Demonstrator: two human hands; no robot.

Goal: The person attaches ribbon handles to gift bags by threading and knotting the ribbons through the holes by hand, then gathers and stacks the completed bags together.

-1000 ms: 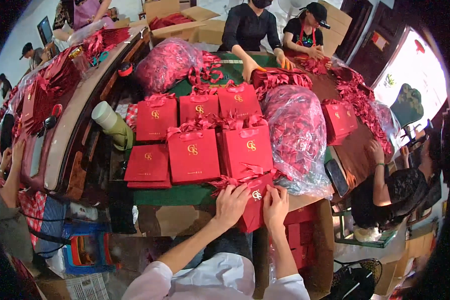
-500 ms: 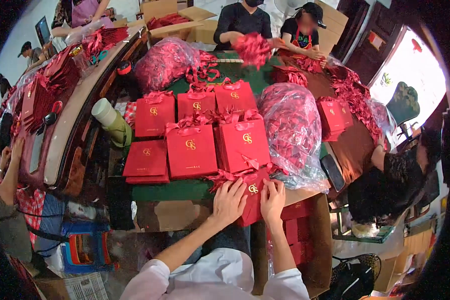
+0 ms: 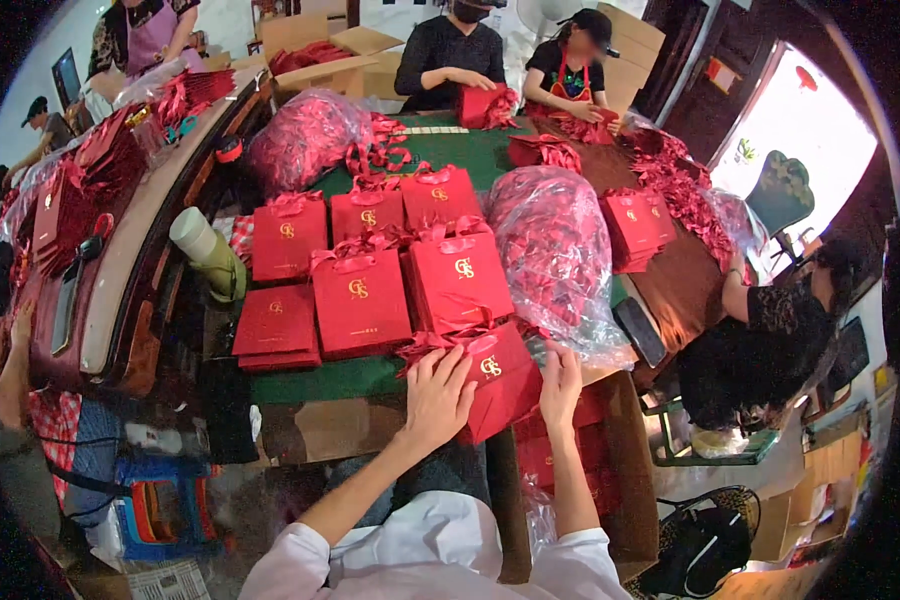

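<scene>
A red paper gift bag (image 3: pixel 502 385) with a gold emblem lies tilted at the table's front edge, before me. My left hand (image 3: pixel 438 395) grips its left side, fingers bent over the edge beside the ribbon; the thumb is hidden. At the bag's right side, my right hand (image 3: pixel 561 388) is raised with its fingers pressed together near the ribbon end. What lies between those fingertips is too small to make out. Just beyond, stacks of matching red bags (image 3: pixel 363 300) with ribbon handles stand in rows, and a flatter pile (image 3: pixel 277 325) lies at the left.
Clear plastic sacks of red ribbon bags (image 3: pixel 555 250) (image 3: pixel 310 140) flank the stacks. A green bottle (image 3: pixel 210 255) stands at left, a dark phone (image 3: pixel 638 332) at right. Below the edge is an open carton (image 3: pixel 620 480) holding red bags. Co-workers (image 3: pixel 455 60) handle red bags across the table.
The gift bag has turned, its lower end swinging toward me and leftward. My right hand has moved off its face to its right side. The view has shifted slightly.
</scene>
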